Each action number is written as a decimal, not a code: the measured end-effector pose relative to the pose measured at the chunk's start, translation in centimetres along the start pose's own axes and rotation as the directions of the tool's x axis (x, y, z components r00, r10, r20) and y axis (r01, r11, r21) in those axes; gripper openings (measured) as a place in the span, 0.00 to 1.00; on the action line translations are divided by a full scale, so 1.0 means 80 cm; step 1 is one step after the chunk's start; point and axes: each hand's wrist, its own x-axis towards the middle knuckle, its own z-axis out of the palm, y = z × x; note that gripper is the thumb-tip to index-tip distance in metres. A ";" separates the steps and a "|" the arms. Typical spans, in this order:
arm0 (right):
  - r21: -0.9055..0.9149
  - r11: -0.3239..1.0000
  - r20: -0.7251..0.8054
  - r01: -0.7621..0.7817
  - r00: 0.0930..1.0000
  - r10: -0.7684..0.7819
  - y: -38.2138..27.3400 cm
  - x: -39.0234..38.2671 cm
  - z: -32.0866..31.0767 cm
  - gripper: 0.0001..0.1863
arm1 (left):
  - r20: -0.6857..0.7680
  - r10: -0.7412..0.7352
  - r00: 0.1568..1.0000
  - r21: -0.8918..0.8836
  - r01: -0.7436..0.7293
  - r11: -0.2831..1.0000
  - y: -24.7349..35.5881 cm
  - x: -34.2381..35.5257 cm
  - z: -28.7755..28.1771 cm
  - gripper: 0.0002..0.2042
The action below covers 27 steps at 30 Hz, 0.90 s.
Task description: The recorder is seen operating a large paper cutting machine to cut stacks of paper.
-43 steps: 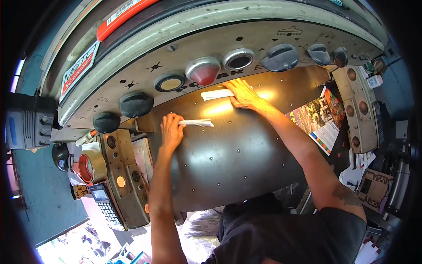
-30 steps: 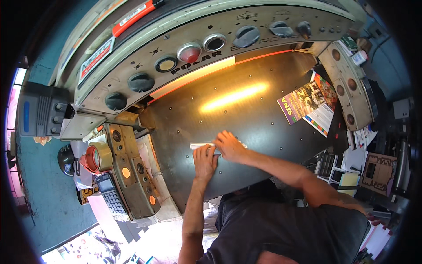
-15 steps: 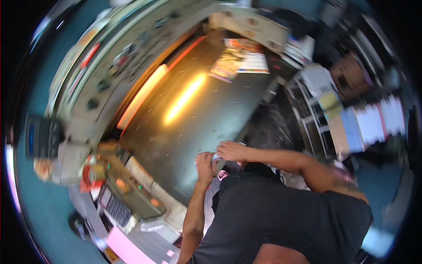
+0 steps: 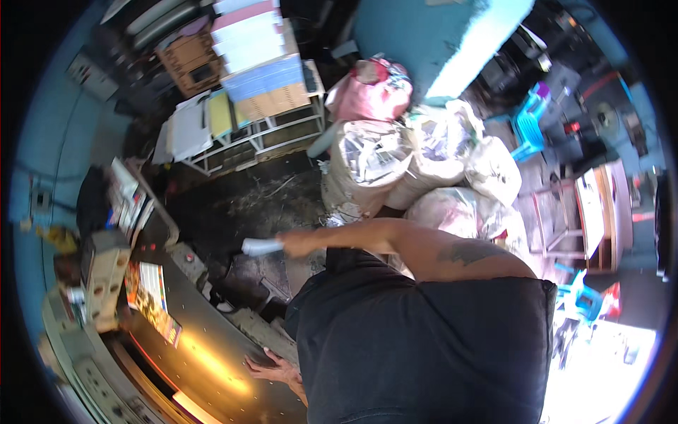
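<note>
My right hand (image 4: pixel 299 242) is stretched out over the dark floor, its fingers closed round one end of a flat white piece (image 4: pixel 262 246). That piece looks like folded paper or a strip; motion blur hides its exact kind. My left hand (image 4: pixel 277 370) rests with spread fingers at the near edge of the dark metal machine table (image 4: pixel 233 346), and nothing shows in it. Farther along the same table lie colourful printed sheets (image 4: pixel 150 293).
Bulging white sacks (image 4: pixel 367 162) stand right of my right arm, a pink sack (image 4: pixel 374 95) behind them. Beyond the floor, a white metal rack (image 4: pixel 261 145) carries stacked paper reams (image 4: pixel 258 53). Blue plastic chairs (image 4: pixel 526 127) are on the right.
The view has swung right, bringing the sacks and rack into the middle. My hands, close together before, are apart: the right reaches out with the white piece, the left lies on the table.
</note>
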 end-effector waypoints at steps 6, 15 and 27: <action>0.544 0.642 -0.582 -0.540 0.309 0.752 0.261 -0.132 -0.202 0.25 | 0.283 0.182 0.942 -0.013 -0.186 0.982 0.017 0.054 0.053 0.29; 0.720 0.693 -0.578 -0.043 -0.589 0.564 0.494 -0.360 -0.329 0.41 | 0.426 0.375 0.823 0.178 -0.483 0.857 0.109 0.133 0.088 0.24; -0.085 0.891 -0.786 -0.445 0.580 0.215 0.209 0.042 -0.224 0.33 | 0.117 -0.179 0.977 0.249 0.146 0.958 0.022 0.062 0.022 0.24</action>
